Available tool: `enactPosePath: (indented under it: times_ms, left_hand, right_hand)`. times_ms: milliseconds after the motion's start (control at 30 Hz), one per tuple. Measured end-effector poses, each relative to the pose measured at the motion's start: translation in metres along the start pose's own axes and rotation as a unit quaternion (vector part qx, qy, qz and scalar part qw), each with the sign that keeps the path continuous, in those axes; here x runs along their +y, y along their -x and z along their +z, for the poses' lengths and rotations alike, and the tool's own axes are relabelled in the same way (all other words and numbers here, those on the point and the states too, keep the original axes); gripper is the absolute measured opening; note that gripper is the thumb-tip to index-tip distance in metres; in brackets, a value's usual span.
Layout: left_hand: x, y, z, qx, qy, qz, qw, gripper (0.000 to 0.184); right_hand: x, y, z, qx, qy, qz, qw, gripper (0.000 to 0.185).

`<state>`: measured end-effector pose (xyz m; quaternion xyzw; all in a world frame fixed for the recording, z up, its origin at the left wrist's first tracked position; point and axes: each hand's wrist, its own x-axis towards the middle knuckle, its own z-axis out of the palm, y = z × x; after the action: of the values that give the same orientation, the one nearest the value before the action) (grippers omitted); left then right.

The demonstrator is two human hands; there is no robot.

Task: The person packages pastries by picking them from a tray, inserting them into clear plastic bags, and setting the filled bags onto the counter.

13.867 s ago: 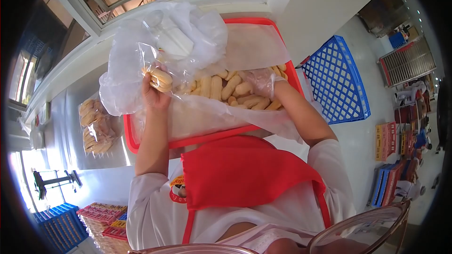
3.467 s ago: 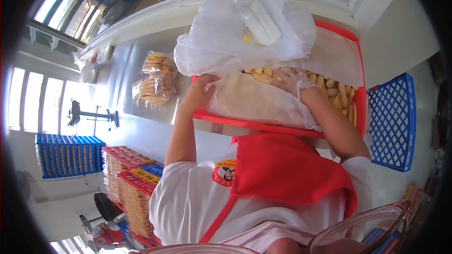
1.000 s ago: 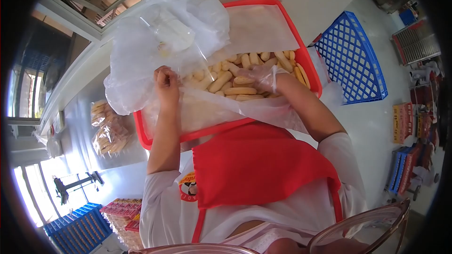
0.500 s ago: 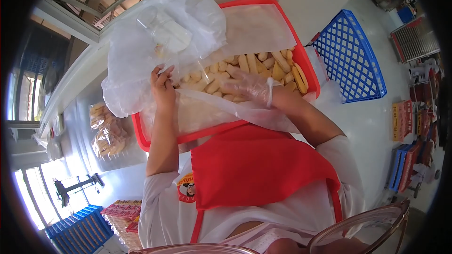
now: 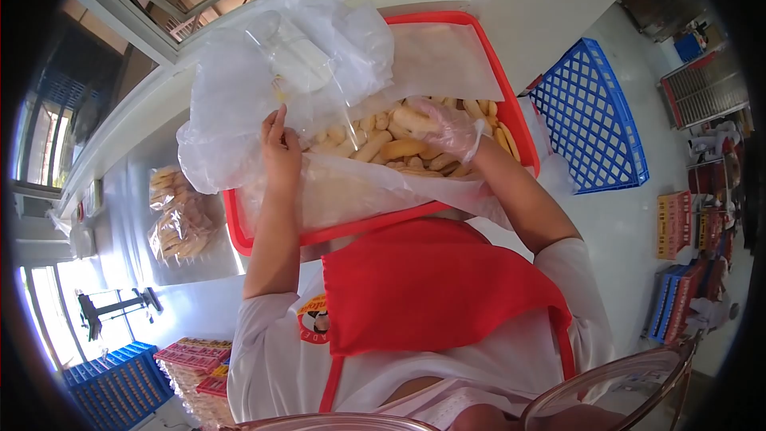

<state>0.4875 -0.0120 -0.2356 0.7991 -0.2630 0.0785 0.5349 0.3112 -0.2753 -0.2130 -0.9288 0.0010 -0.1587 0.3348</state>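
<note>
A red tray (image 5: 523, 128) lined with pale paper holds many ladyfinger biscuits (image 5: 371, 146). My right hand (image 5: 456, 132), in a clear plastic glove, curls over the biscuits at the tray's right, with pale ladyfingers under and between its fingers. At the tray's left, my bare left hand (image 5: 281, 144) has bent fingers at the edge of a clear plastic bag (image 5: 299, 60); its fingertips look closed on the film. The bag lies over crumpled white plastic sheeting (image 5: 215, 104). Part of the biscuits is hidden under the lining paper (image 5: 359, 183).
Filled clear bags of biscuits (image 5: 182, 231) lie on the metal table (image 5: 128, 191) at left. A blue plastic crate (image 5: 590, 120) stands to the right of the tray. Further stacked crates (image 5: 116, 383) are at lower left. A window frame (image 5: 152, 32) borders the far side.
My right hand has gone from lying flat over the biscuits to curling around some, slightly to the right. Biscuits beneath it have shifted. My left hand stays by the bag, its fingers closer together.
</note>
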Motion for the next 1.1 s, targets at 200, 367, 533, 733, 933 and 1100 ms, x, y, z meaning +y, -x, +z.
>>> enactPosePath:
  times_ms: [200,367,533,733,933,1100]
  left_hand:
    - [0.011,-0.001,0.0,0.003,-0.041,0.026,0.999,0.043]
    - [0.013,0.0,-0.005,0.02,-0.045,0.039,0.998,0.045]
    - [0.017,-0.002,-0.01,0.031,0.002,0.028,0.999,0.047]
    - [0.074,-0.019,-0.038,0.046,-0.088,0.143,0.985,0.054]
    - [0.122,-0.017,0.018,-0.245,-0.292,0.11,0.918,0.045]
    - [0.083,-0.011,0.08,-0.343,-0.191,0.058,0.918,0.045]
  right_hand:
    - [-0.019,-0.021,0.002,-0.343,0.113,0.103,0.927,0.056]
    - [0.027,-0.005,0.03,-0.259,0.163,-0.062,0.95,0.059]
    - [-0.002,-0.002,0.012,-0.337,0.155,-0.025,0.928,0.056]
    - [0.027,-0.004,0.024,-0.298,0.005,-0.016,0.954,0.053]
    - [-0.007,0.001,-0.016,-0.17,-0.281,0.238,0.914,0.048]
    - [-0.014,0.014,-0.033,0.033,-0.608,0.266,0.747,0.055]
